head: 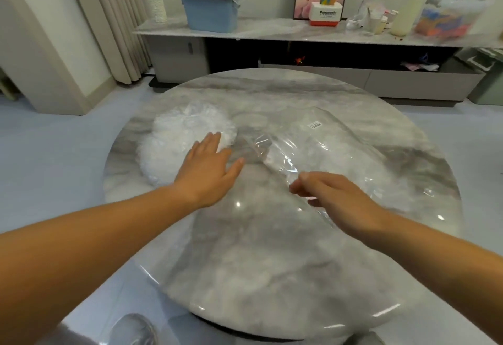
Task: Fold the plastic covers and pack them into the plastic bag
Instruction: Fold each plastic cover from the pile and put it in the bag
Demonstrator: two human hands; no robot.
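White covers (178, 144) by flat left hand (208, 170); right hand (336, 197) curled over plastic bag (343, 151), grip unclear.

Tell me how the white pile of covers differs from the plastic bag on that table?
The pile of covers is milky white and crumpled; the plastic bag is clear, showing the marble through it. The pile is heaped in a mound; the bag lies flatter and carries a small label. The left hand reaches flat to the pile's edge; the right hand curls its fingers at the bag's edge. Both are thin plastic on the table.
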